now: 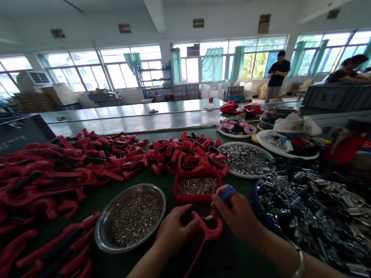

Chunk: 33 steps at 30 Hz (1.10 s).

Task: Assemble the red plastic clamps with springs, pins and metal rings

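My left hand (175, 231) is closed at the end of a red hook-shaped plastic handle part (214, 232), its fingertips on the part's upper left. The part's thin tail points down toward me, and a small metal piece sits in the hook's opening. My right hand (236, 213) is wrapped round a blue-handled object (227, 193), whose working end is hidden by the fingers. Just beyond both hands is a red tray (200, 198) of small metal pins. To the left of my left hand stands a steel bowl (98, 237) of tiny metal pieces.
Red and black handles (46, 175) lie heaped on the left. On the right, a large blue-rimmed basin (259, 202) is full of metal fittings. A white tray (246, 177) holds rings. Grey bins (5, 139) stand at the sides. Two people (279, 75) are farther back.
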Available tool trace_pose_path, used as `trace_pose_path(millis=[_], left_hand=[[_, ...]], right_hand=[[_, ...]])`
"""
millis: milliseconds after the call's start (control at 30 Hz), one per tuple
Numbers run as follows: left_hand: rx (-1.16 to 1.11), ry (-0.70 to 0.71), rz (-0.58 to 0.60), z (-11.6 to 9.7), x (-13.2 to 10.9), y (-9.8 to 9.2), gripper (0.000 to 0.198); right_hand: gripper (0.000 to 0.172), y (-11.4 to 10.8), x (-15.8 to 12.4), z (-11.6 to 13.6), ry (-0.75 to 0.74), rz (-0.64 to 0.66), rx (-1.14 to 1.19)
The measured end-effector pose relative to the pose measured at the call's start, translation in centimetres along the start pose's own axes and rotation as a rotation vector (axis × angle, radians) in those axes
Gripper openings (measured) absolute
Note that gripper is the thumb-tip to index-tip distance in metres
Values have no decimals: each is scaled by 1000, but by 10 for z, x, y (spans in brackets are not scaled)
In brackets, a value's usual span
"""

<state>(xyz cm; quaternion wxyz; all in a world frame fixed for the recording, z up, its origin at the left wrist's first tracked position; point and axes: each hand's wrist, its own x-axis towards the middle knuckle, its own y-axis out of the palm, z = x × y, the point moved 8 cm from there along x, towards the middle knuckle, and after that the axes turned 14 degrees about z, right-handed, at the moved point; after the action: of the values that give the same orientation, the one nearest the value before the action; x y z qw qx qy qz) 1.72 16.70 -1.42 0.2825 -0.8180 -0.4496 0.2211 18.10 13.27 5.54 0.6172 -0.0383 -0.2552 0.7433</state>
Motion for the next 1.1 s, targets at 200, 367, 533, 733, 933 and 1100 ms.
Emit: trace_pose_path(millis=[200,367,533,733,933,1100], left_hand=[[2,7,-23,-1,-2,0,57],[-6,-10,-15,1,-3,0,58],[-9,-8,-16,0,-3,0,57],[-3,22,-25,-1,-4,-1,56],[-11,0,-49,5,1,1,48],[-12,-19,-86,9,6,2,38]], right_hand=[[25,19,-11,-21,81,13,197],[25,15,-9,-22,42,7,95],[26,14,-11,-33,57,-85,148],[26,17,-9,-34,52,-66,125],[31,17,-7,-38,88,-137,167],[42,38,-9,-60,348,-127,496]])
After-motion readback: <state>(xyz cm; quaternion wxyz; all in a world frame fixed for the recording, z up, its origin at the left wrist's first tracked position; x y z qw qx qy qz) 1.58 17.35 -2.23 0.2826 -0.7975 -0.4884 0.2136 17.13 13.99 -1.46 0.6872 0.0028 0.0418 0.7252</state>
